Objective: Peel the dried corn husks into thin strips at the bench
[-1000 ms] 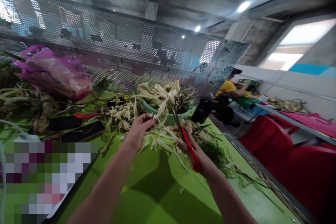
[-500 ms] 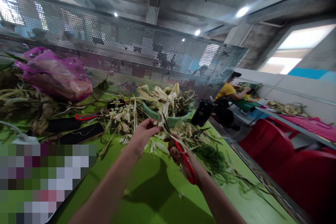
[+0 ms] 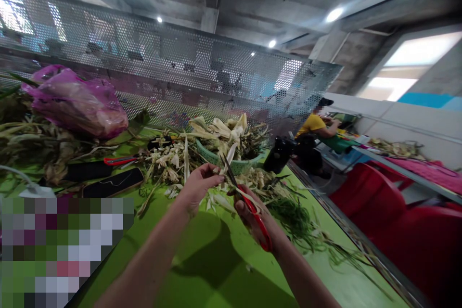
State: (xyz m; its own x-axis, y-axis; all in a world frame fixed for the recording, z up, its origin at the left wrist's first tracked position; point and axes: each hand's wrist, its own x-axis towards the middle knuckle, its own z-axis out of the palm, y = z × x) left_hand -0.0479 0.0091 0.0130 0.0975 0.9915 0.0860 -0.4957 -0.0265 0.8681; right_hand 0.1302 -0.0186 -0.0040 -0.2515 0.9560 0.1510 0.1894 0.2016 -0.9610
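My left hand (image 3: 198, 185) is closed in a pinch on the lower end of a pale strip of dried husk (image 3: 231, 155), which points up and away. In my right hand (image 3: 250, 216) are red-handled scissors (image 3: 265, 233); their dark blades reach up to the strip, close by my left fingertips. Whether the blades touch the husk I cannot tell. Another pale strip curls across the right hand beside the scissors. Just beyond both hands, a green plastic basket (image 3: 206, 153) is heaped with dried husks (image 3: 220, 127). Husk scraps (image 3: 169, 159) lie left of it.
A purple plastic bag (image 3: 77, 103) sits back left, near a second pair of red-handled scissors (image 3: 121, 160) and a dark phone (image 3: 113, 183). Green strands (image 3: 294, 221) lie at right, below a black container (image 3: 277, 154). Behind stands a perforated metal screen (image 3: 173, 67). Red chairs (image 3: 368, 197) and a seated person (image 3: 314, 125) are beyond.
The upper end of the husk strip has swung slightly to the right. Both hands stay nearly in place, with the scissors beside the strip.
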